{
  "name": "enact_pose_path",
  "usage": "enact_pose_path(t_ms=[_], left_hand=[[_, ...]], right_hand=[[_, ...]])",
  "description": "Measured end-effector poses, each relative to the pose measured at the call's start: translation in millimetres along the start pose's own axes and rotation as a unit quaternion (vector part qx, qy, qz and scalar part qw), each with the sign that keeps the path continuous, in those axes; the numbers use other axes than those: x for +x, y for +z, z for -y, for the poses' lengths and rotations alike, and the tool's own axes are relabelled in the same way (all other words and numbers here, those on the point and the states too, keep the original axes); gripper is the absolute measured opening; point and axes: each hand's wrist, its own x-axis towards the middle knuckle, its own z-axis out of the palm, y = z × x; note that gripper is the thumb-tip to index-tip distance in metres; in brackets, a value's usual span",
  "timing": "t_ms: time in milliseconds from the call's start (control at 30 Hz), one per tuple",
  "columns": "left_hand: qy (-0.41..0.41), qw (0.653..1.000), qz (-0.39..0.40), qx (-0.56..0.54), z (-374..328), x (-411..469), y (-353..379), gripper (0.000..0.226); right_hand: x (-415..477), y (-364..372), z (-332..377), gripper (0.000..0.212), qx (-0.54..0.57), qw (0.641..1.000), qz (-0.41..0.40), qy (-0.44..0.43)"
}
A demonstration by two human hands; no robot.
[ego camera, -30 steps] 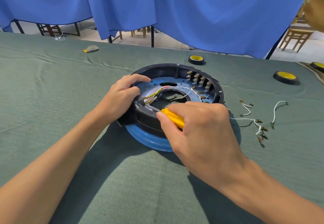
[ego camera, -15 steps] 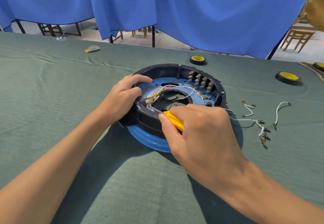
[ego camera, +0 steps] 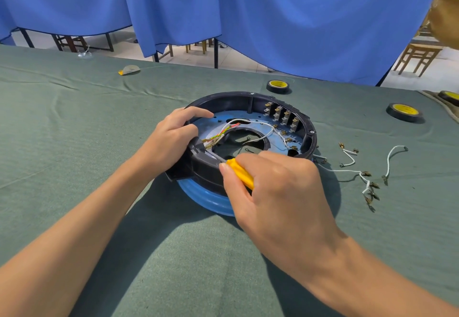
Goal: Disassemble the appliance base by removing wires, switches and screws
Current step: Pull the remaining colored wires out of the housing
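A round black and blue appliance base (ego camera: 308,140) lies open side up on the green cloth. My left hand (ego camera: 171,140) grips its left rim next to a black terminal block. My right hand (ego camera: 275,192) holds a screwdriver with a yellow handle (ego camera: 239,172); its metal shaft points left into the block, where the tip is hidden. White, red and green-yellow wires (ego camera: 223,130) run from the block across the blue inner plate. A row of brass-tabbed switches (ego camera: 283,117) sits inside the far right wall.
Loose white wires with brass terminals (ego camera: 360,174) lie on the cloth right of the base. Two rolls of black tape with yellow cores (ego camera: 278,85) (ego camera: 403,112) lie behind it. A small grey and yellow object (ego camera: 129,69) rests far left. Blue curtains hang beyond the table.
Both hands and the screwdriver stay at the terminal block; only the view shifts slightly.
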Motion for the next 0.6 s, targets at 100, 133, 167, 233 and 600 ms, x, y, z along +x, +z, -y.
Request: enact_pose_path(t_ms=[100, 133, 167, 233, 600], left_hand=[[-0.001, 1.000, -0.003, -0.001, -1, 0, 0, 0.050], [-0.002, 1.000, -0.004, -0.001, -1, 0, 1, 0.050], [-0.003, 1.000, -0.005, -0.001, -1, 0, 0, 0.050], [-0.002, 1.000, -0.004, -0.002, -1, -1, 0, 0.050], [0.001, 1.000, -0.002, -0.002, 2, 0, 0, 0.046]], right_hand=[[0, 6, 5, 0.037, -0.053, 0.998, -0.001, -0.021], [1, 8, 5, 0.036, -0.063, 0.998, 0.003, -0.022], [1, 9, 6, 0.035, -0.065, 0.998, 0.007, -0.021], [1, 8, 6, 0.038, -0.048, 0.999, 0.013, -0.020], [36, -46, -34, 0.031, -0.047, 0.991, 0.040, 0.119]])
